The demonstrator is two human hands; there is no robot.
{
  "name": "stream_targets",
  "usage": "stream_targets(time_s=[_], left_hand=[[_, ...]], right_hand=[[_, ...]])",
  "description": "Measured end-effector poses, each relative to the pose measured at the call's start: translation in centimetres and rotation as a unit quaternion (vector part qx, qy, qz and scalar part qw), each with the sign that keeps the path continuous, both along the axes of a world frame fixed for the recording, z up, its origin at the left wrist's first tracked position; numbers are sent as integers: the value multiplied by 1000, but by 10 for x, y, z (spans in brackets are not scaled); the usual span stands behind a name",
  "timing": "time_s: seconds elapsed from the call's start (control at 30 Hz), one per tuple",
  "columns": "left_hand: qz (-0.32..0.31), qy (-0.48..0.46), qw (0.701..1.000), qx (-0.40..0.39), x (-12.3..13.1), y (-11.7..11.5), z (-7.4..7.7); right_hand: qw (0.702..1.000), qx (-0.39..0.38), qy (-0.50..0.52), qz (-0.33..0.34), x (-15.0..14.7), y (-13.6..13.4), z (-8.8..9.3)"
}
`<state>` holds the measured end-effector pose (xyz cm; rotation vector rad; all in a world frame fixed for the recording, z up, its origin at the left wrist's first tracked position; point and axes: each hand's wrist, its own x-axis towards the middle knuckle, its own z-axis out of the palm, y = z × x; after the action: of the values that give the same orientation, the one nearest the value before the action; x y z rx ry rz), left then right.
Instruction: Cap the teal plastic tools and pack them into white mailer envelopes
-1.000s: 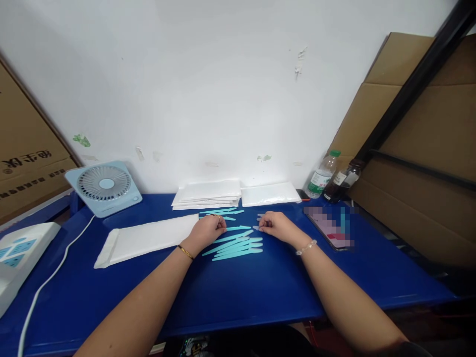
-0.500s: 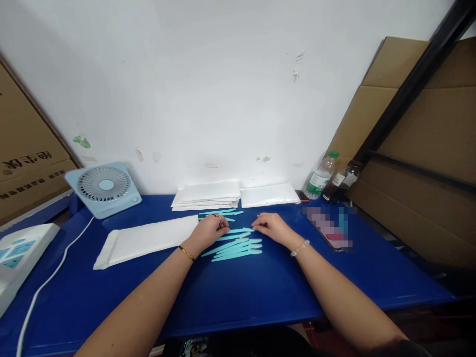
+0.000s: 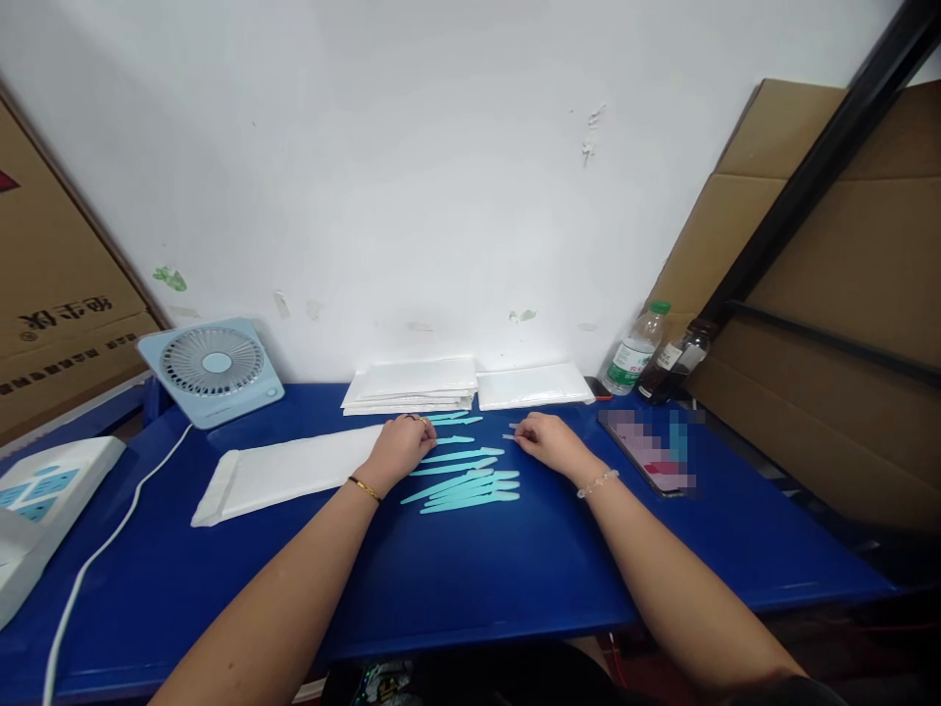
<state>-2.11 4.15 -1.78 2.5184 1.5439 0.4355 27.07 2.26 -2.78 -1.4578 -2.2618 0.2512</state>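
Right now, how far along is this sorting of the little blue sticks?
Done, it seems: a neat row of sticks lies side by side on the table. In hand: the left hand and right hand rest among looser sticks farther back; whether either has a grip on one is unclear. Left: those loose sticks, and the flat white envelope beside the left hand, which lies untouched.

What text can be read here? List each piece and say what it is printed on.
Cardboard box at left: large dark characters, three it seems, seen mirrored or upside down, not legible; a smaller line beneath is too small to read.
Green-capped bottle: label print too small to read.
Dark bottle: label too small to read.
Phone: screen blurred out.
White device at far left: blue panels, no legible text.
Fan: no text visible.
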Motion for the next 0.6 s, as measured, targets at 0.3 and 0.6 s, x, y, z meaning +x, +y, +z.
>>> stream_targets(time_s=[0.3, 0.6], left_hand=[[-7, -38, 999, -19, 16, -8, 2], [-27, -54, 998, -12, 21, -9, 1]], right_hand=[[997, -41, 61, 31, -11, 1, -1], [996, -31, 60, 54, -22, 2, -2]])
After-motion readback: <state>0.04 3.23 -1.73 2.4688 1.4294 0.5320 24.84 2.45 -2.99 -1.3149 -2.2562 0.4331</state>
